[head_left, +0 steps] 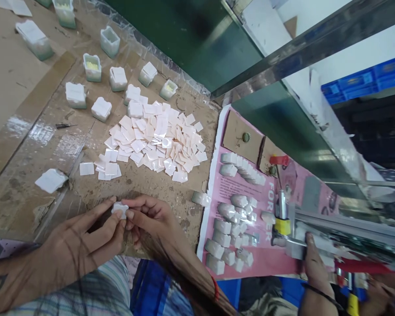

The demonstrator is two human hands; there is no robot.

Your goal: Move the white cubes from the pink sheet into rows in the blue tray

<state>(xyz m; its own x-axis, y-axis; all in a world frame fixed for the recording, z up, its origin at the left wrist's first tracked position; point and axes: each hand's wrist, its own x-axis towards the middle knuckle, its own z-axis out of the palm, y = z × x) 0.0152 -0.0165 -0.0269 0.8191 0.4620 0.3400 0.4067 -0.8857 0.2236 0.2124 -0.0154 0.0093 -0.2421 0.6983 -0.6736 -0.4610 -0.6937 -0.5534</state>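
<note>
My left hand point(94, 237) and my right hand point(156, 219) meet at the table's front edge. Between their fingertips they pinch a small white plastic box point(120, 210) with a notched edge; most of its sides are hidden by the fingers. Just beyond lies a heap of pale square pieces point(151, 136), with a few loose squares point(87, 168) at its left. A white lidded box point(51, 180) lies to the left of my hands. Farther back are several similar boxes point(75, 95), some topped with white, and an uncovered one with yellow contents point(92, 66).
A thin dark pointed tool point(64, 126) lies on the cardboard-covered table point(59, 149). To the right, a pink sheet point(270, 259) bears several white blocks point(222, 239). Another person's hand point(316, 263) is beside a metal device with a yellow part point(282, 226). A green panel point(184, 39) stands behind.
</note>
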